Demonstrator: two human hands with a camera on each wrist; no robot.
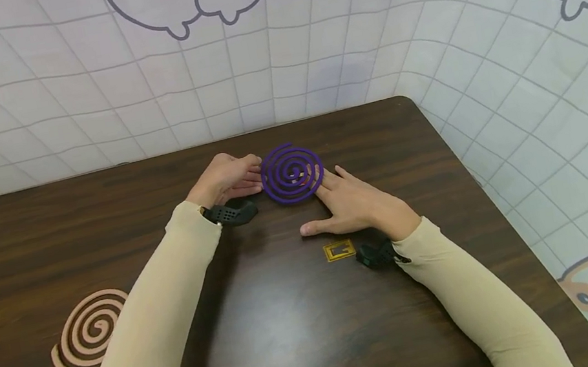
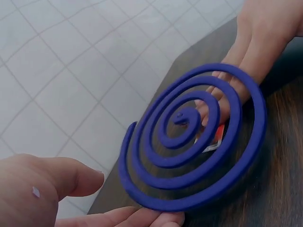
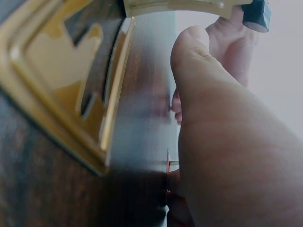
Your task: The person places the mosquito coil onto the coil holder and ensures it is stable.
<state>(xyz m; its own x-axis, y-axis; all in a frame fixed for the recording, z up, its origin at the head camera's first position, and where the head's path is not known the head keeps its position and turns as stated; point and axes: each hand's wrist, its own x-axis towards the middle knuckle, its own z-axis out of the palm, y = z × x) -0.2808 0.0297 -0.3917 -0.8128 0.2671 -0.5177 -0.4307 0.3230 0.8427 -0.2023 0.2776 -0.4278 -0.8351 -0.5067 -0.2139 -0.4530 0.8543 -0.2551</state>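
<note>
A purple mosquito coil [image 1: 268, 176] stands tilted near the back of the table. My left hand [image 1: 228, 178] is at its left edge; in the left wrist view the fingertips [image 2: 168, 219] are right at its lower rim, while the thumb is apart from it. My right hand [image 1: 353, 200] lies spread on the table, thumb out to the side, fingers reaching behind the coil's right edge. Through the coil's rings shows a small red and silver piece [image 2: 215, 141] by the right fingertips, mostly hidden.
A small gold-coloured rectangular plate with a cut-out [image 1: 339, 250] lies by my right wrist. A pink mosquito coil [image 1: 71, 344] lies flat at the left, partly behind my left sleeve. The dark wooden table [image 1: 275, 344] ends at a white gridded curtain [image 1: 163, 75] behind and right.
</note>
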